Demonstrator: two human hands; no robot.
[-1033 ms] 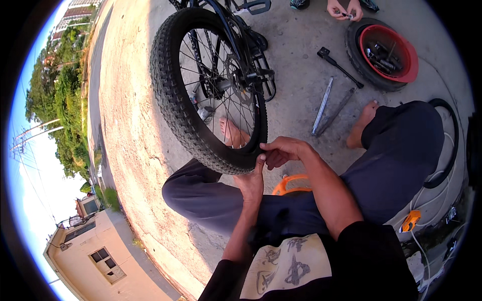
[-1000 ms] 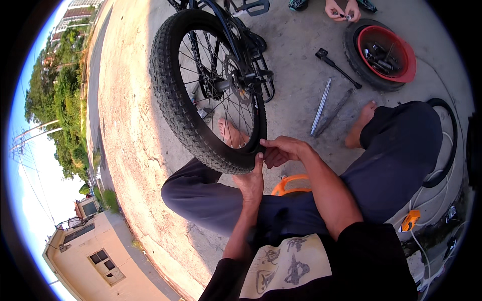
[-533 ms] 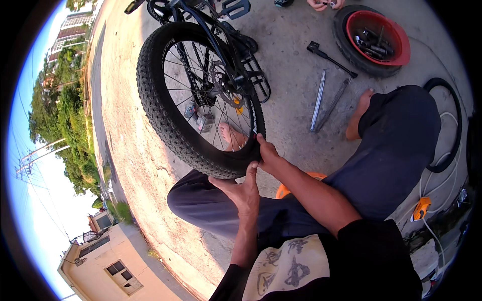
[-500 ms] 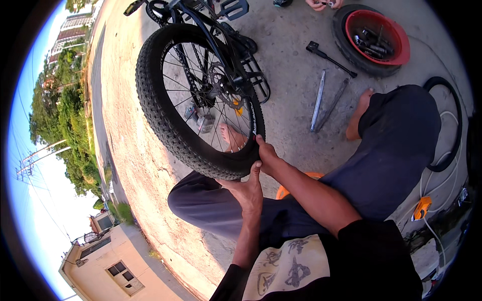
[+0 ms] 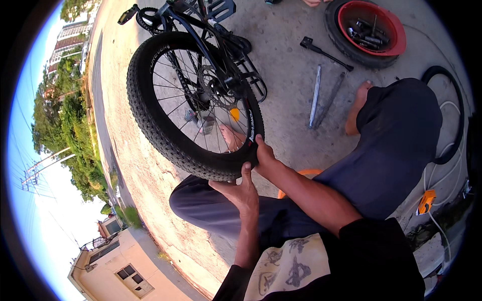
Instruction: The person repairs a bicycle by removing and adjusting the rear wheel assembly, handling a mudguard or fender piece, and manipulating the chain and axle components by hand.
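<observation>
A fat knobby bicycle tyre (image 5: 165,145) sits on a spoked wheel that is mounted in the fork of a dark bicycle (image 5: 208,42). My left hand (image 5: 240,194) clasps the near lower part of the tyre, thumb up and fingers going underneath out of sight. Just to its right, my right hand (image 5: 264,154) grips the same tyre by the sidewall, its thumb pressed near the rim and the other fingers hidden behind. A brake disc (image 5: 211,80) shows at the hub. Through the spokes I see my bare foot (image 5: 232,137).
Two metal bars (image 5: 315,98) and a black T-shaped tool (image 5: 326,53) lie on the concrete. Farther right, a red bowl (image 5: 400,37) of sockets rests in a small tyre (image 5: 334,30). A black tube (image 5: 454,95) and pale hose lie beyond my right knee. Another person's hand (image 5: 312,2) shows at the top.
The wheel's side now faces me slightly more, and the lettering on its sidewall shows more. Both hands keep hold of the tyre. The whole view has shifted a little.
</observation>
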